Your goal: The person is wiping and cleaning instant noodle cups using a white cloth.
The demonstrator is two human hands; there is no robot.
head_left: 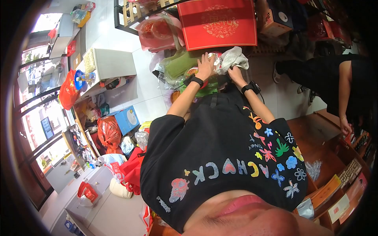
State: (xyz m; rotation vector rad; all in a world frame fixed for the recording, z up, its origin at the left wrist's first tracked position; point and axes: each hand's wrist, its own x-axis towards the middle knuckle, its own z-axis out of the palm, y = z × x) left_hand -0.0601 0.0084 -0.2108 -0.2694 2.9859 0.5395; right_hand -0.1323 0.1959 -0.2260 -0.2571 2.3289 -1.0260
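Note:
My left hand [204,67] lies with its fingers spread on a clear-wrapped bundle with red and white parts, in front of me. Close beside it, my right hand [236,75] is closed on a crumpled grey-white cloth [234,59]. Green mesh wrapping [179,65] lies to the left of my left hand. More green and clear wrap shows beneath my wrists, partly hidden by my arms. Both wrists wear black bands.
A large red gift box [218,23] lies just beyond my hands, with a pink-wrapped package [159,31] to its left. A person in dark clothes [323,74] stands at the right. A grey-sided counter [114,63] and a blue box [126,120] stand left.

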